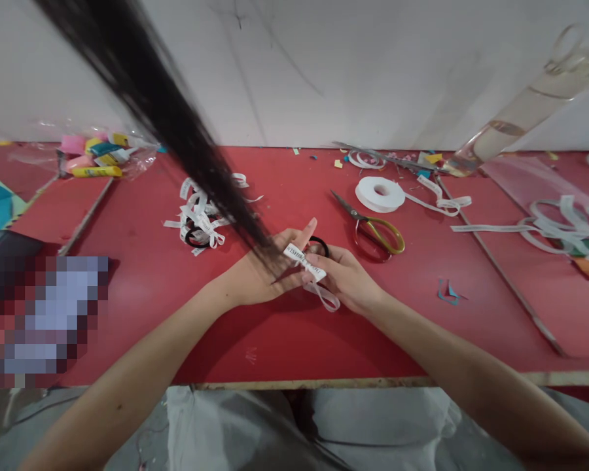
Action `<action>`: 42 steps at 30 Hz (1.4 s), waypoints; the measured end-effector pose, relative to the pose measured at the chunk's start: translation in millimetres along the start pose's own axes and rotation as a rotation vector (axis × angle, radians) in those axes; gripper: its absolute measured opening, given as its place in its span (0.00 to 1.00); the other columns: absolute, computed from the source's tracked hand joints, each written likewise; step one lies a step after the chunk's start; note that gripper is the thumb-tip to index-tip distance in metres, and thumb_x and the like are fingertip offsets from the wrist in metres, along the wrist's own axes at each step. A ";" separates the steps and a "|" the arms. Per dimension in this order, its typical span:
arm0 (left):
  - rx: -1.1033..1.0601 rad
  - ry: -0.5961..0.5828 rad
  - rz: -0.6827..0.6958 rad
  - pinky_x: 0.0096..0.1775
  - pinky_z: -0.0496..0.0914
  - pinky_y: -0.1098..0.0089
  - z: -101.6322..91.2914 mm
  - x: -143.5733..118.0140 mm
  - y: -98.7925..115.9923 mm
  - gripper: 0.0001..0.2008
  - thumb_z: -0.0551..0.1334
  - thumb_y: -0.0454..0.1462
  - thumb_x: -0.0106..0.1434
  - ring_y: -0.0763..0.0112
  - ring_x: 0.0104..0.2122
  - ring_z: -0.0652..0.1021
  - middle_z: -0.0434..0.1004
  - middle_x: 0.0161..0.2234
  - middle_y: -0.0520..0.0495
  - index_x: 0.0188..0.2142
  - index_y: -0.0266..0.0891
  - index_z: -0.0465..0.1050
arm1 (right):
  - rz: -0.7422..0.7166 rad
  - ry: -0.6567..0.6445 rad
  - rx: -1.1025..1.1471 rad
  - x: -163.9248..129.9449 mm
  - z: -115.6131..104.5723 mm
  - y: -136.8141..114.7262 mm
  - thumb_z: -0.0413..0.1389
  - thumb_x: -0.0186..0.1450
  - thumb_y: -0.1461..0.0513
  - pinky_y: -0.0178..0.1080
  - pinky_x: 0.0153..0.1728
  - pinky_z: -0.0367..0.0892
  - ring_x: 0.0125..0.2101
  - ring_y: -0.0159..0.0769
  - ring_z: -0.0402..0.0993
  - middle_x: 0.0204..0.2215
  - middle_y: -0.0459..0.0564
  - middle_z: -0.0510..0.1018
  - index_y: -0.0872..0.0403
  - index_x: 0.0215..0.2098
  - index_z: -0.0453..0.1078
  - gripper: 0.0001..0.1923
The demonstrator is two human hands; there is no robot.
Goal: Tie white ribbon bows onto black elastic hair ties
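Note:
Close together above the red table, both my hands work on a printed white ribbon [299,259] tied round a black hair tie [320,243]. My left hand [255,280] is closed at the ribbon's left part, one finger pointing up; a hanging strand of dark hair hides some of its fingers. Thumb and fingers of my right hand [351,278] pinch the ribbon's right part. A pale ribbon loop [330,299] dangles below. Scissors [373,229] with yellow handles lie to the right, near a white ribbon roll [366,196]. Left of my hands is a pile of ribbon-tied hair ties [199,219].
A plastic bag of coloured items [103,154] sits at the back left, with a pixelated phone-like object [61,314] nearer me. At right are loose ribbons [559,229], blue scraps [450,292] and a leaning clear tube [515,118]. A white wall [397,65] stands behind.

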State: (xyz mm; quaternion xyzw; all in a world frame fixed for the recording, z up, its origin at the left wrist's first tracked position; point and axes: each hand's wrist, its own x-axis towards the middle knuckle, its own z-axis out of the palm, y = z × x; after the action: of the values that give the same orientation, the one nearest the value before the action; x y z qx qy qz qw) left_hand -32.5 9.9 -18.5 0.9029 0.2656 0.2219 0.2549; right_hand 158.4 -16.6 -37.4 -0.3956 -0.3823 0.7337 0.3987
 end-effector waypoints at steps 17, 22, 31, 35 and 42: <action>-0.101 0.522 -0.177 0.52 0.68 0.61 -3.3 2.4 11.6 0.12 0.52 0.42 0.71 0.63 0.46 0.75 0.76 0.43 0.42 0.41 0.41 0.72 | -0.288 0.201 -0.049 8.9 -9.1 -13.8 0.65 0.58 0.52 0.34 0.25 0.67 0.24 0.31 0.72 0.22 0.43 0.73 0.52 0.28 0.64 0.17; -0.538 0.541 -0.423 0.44 0.68 0.67 -9.8 7.4 7.3 0.12 0.55 0.44 0.68 0.69 0.38 0.74 0.73 0.38 0.46 0.41 0.39 0.70 | -0.081 -0.040 -0.171 4.1 -9.0 -12.2 0.63 0.60 0.49 0.30 0.12 0.54 0.14 0.25 0.64 0.21 0.45 0.77 0.54 0.30 0.65 0.19; -0.812 0.082 -0.527 0.34 0.68 0.73 -13.3 7.8 11.9 0.18 0.69 0.46 0.56 0.76 0.29 0.72 0.74 0.31 0.52 0.39 0.38 0.70 | 0.005 -0.072 -0.233 3.5 -8.6 -8.6 0.61 0.61 0.44 0.29 0.08 0.50 0.08 0.22 0.57 0.18 0.44 0.78 0.55 0.33 0.67 0.22; -0.856 0.256 -0.520 0.31 0.67 0.73 -10.0 9.3 5.4 0.17 0.70 0.46 0.55 0.78 0.25 0.72 0.73 0.25 0.54 0.32 0.38 0.68 | -0.093 -0.085 -0.178 6.9 -9.6 -7.2 0.60 0.62 0.43 0.30 0.17 0.62 0.17 0.26 0.70 0.25 0.48 0.80 0.56 0.37 0.70 0.24; -0.991 0.711 -0.458 0.27 0.64 0.74 -10.5 12.9 -1.8 0.16 0.69 0.44 0.57 0.79 0.22 0.71 0.77 0.26 0.54 0.34 0.41 0.63 | -0.239 -0.033 -0.217 7.1 -13.1 -7.9 0.59 0.66 0.50 0.31 0.24 0.62 0.22 0.25 0.70 0.23 0.43 0.75 0.55 0.38 0.74 0.16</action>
State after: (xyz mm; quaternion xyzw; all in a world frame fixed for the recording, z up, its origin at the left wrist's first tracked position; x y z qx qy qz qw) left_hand -29.0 22.4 -8.0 0.4702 0.3858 0.5435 0.5785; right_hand 169.7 -4.0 -37.6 -0.3758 -0.5101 0.6421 0.4316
